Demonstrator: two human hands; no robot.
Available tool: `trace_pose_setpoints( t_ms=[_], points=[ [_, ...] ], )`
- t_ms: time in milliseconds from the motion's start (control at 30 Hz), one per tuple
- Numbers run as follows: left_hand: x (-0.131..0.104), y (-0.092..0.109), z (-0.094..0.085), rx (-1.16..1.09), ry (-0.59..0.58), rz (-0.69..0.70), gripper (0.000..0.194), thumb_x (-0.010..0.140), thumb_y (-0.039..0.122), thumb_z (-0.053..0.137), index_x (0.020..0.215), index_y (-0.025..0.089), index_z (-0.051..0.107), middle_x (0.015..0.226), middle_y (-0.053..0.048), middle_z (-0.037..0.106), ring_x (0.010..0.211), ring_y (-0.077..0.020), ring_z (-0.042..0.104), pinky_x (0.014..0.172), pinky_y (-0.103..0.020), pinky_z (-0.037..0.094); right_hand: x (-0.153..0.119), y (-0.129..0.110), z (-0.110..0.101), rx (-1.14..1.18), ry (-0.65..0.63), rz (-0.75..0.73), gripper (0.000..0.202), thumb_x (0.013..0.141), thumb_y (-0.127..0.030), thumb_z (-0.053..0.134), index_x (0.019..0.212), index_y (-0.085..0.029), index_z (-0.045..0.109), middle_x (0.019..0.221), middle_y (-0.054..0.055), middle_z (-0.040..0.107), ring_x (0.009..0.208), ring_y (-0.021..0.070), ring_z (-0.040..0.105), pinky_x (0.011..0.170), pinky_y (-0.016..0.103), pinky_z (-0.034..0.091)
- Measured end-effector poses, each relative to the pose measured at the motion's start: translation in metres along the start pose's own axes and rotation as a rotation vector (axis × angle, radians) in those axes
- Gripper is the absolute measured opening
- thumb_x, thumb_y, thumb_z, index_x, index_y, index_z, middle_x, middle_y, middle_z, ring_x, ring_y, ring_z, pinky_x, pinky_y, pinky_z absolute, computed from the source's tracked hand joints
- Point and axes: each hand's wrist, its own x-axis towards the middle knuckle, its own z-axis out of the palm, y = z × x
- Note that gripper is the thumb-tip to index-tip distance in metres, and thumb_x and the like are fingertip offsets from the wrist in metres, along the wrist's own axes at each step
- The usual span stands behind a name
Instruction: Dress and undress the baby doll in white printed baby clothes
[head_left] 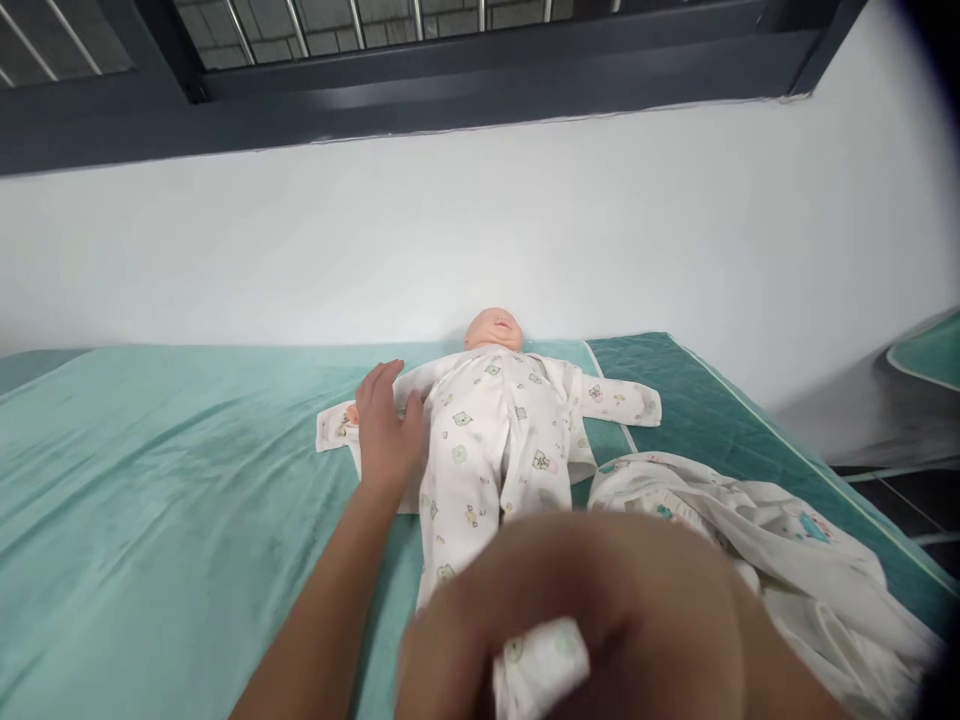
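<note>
A baby doll lies on its back, its bare head [493, 328] against the wall. White printed baby trousers [465, 450] lie lengthwise over its body. Under them a matching long-sleeved top [622, 402] spreads out, both sleeves stretched sideways. My left hand [390, 425] rests over the left-hand sleeve, thumb apart from the fingers, gripping nothing visible. Close to the camera, my right hand [592, 590] is curled and blurred above the trouser legs. A bit of printed cloth shows within its curve; whether the fingers grip it is unclear. The lower trouser ends are hidden behind this hand.
Crumpled white printed cloth [720, 510] lies at the right. A light green sheet [150, 500] and a darker green strip [660, 365] cover the surface. Behind stands a white wall [337, 240] beneath a dark barred window frame [450, 90]. Dark floor tiles [907, 500] show at far right.
</note>
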Motion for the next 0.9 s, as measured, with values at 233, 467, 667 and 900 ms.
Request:
trace_pose_setpoints(
  t_ms=[233,467,667,900],
  points=[
    [0.026,0.08,0.005,-0.153,-0.317,0.251,0.032,0.094,0.029,0.044,0.118,0.023,0.065,0.126,-0.003,0.066,0.121,-0.0201,0.058,0.108,-0.034,0.044,-0.061,0.048,-0.102,-0.932,1.246,0.686,0.024,0.093,-0.041,0.05,0.104,-0.021,0.058,0.106,0.013,0.07,0.098,0.0273,0.065,0.077,0.035,0.048],
    [0.062,0.149,0.057,0.456,-0.848,0.49,0.027,0.087,0.023,0.05,0.093,0.015,0.075,0.097,-0.017,0.073,0.09,-0.0286,0.069,0.077,-0.038,0.054,-0.06,0.105,-0.135,-0.975,1.096,1.013,0.044,0.089,-0.055,0.05,0.104,-0.016,0.062,0.109,0.018,0.071,0.102,0.0314,0.066,0.072,0.035,0.043],
    [0.067,0.166,0.083,0.538,-1.013,0.54,0.03,0.08,0.032,0.058,0.101,0.018,0.074,0.116,-0.016,0.071,0.095,-0.0301,0.069,0.08,-0.039,0.054,-0.056,0.122,-0.143,-0.996,1.113,0.933,0.027,0.088,-0.044,0.049,0.087,-0.022,0.065,0.094,0.009,0.072,0.087,0.0242,0.066,0.063,0.029,0.037],
    [0.093,0.142,0.069,0.517,-1.112,0.484,0.066,0.076,0.04,0.061,0.142,0.036,0.05,0.146,-0.004,0.056,0.121,-0.0306,0.06,0.092,-0.041,0.051,-0.077,0.12,-0.157,-0.957,1.299,0.959,0.023,0.086,-0.038,0.044,0.081,-0.022,0.06,0.09,0.007,0.069,0.082,0.0224,0.062,0.061,0.029,0.033]
  ],
)
